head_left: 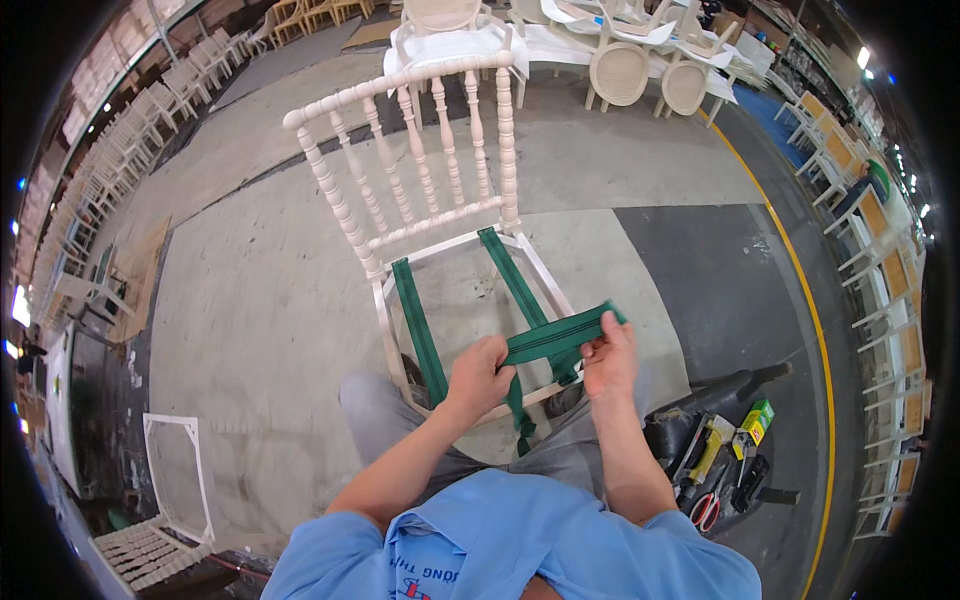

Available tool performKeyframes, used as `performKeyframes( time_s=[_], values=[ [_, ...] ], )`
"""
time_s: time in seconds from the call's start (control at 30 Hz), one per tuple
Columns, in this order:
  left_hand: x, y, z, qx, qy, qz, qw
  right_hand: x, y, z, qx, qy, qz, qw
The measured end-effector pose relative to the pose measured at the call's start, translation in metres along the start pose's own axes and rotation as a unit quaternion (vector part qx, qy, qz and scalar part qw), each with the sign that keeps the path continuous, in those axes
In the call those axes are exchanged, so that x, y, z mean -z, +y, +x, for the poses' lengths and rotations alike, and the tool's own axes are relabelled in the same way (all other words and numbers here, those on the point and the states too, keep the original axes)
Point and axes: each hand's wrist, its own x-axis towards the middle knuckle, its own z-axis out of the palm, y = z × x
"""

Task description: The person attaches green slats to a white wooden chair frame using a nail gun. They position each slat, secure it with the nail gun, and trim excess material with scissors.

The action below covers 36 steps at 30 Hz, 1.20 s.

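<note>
A white chair frame (505,150) with a turned-spindle back stands before me, its seat an open frame. Two green webbing straps run from the back rail toward the front: the left strap (420,325) lies along the left side, the right strap (512,275) nearer the middle. Between my hands a length of green webbing (555,338) is stretched over the front right of the seat. My left hand (480,375) is closed round one end, with a loose tail hanging below it. My right hand (610,360) pinches the other end between thumb and fingers.
To my right a black tool holder (690,425) carries red-handled scissors (706,512), a yellow-handled tool (712,448) and a green-yellow box (756,422). Another white chair (180,500) lies at lower left. Rows of chairs line both sides, and a covered table (560,45) stands ahead.
</note>
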Motion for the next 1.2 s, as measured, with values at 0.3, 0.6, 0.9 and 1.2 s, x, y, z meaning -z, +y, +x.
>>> performKeyframes(
  time_s=[0.3,0.6,0.9,1.2],
  values=[
    [-0.05,0.023,-0.051,-0.068,-0.14,-0.044,0.987,-0.092,-0.124,0.002,0.413,-0.028,-0.092,0.906],
    [0.003,-0.022,-0.043,0.231,-0.032,-0.634,0.738,-0.059,0.043,-0.061,0.171,-0.295,-0.75,0.566],
    [0.03,-0.026,-0.029,0.343,0.072,-0.612,0.709,0.0,0.073,-0.084,0.127,-0.33,-0.633,0.689],
    [-0.008,0.003,-0.069,0.282,-0.116,-0.531,0.791,-0.034,0.049,-0.027,-0.26,-0.245,-0.356,0.864]
  ],
)
